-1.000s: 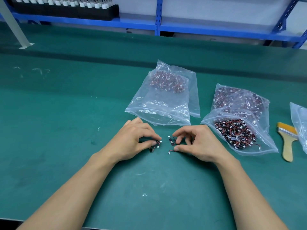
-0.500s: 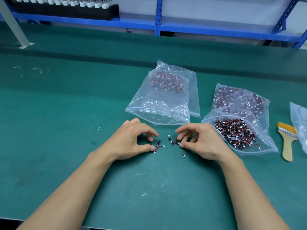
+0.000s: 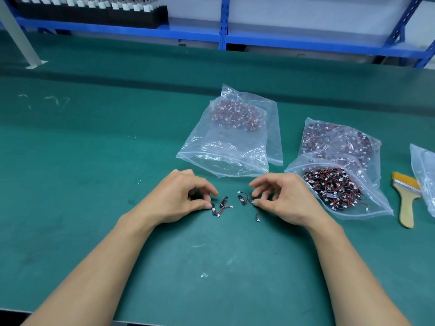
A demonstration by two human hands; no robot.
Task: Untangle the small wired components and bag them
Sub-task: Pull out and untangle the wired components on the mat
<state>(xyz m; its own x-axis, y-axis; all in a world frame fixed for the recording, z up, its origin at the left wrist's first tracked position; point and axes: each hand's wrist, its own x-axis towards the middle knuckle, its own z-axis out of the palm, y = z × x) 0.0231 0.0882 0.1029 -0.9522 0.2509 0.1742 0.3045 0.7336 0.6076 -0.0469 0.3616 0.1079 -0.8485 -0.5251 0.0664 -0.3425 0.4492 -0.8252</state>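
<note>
Both hands sit low in the middle of the frame, on the green bench (image 3: 94,161). The left hand (image 3: 181,196) has its fingers (image 3: 207,187) curled, with the thumb tip touching the end of a little black strip (image 3: 213,210) that lies flat on the bench. Honestly I can't tell from here if that's a real pinch or just a touch. Right beside that strip is a second wired piece (image 3: 223,201), its red and black leads running to a small white plug.

The right hand (image 3: 284,198) is pinching a thin wire (image 3: 257,215) between the thumb and a fingertip, and the plug end hangs down toward the bench. A third wired piece (image 3: 242,199) lies just left of those fingertips.

Just above the hands there's a clear bag (image 3: 226,147) with its mouth facing them and a heap of the same parts at its far end. At the right of the frame an open bag (image 3: 341,196) packed with red-and-black parts lies partly over another full bag (image 3: 339,137). Further right a brush (image 3: 406,201) with yellow bristles lies next to one more bag (image 3: 423,170), which is cut off by the frame edge. A blue shelf (image 3: 306,42) runs along the top.
</note>
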